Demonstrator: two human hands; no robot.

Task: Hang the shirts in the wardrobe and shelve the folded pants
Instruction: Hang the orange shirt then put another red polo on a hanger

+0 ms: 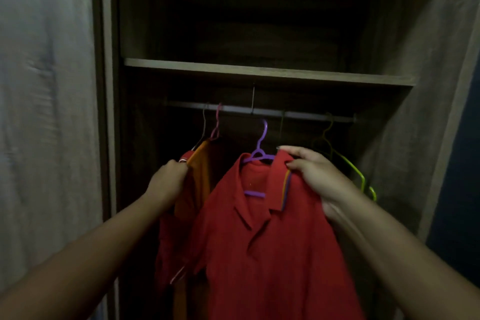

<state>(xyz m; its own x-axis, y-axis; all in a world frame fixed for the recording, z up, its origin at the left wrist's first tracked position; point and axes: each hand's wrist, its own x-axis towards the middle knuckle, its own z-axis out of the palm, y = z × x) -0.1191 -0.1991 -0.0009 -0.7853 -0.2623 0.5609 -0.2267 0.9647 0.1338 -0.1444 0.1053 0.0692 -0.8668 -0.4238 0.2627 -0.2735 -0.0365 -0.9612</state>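
Left hand [170, 176] is clenched on the shoulder of an orange shirt [200, 171] on the rail [259, 111], pushing it aside. To its right the red shirt [265, 241] hangs limp on a purple hanger [259, 153], hook just under the rail. Right hand [317, 176] pinches collar and hanger shoulder, a sensible hold since the cloth is light and floppy. Beyond it: one empty green hanger [361, 176]. At least three shirts show; no pants.
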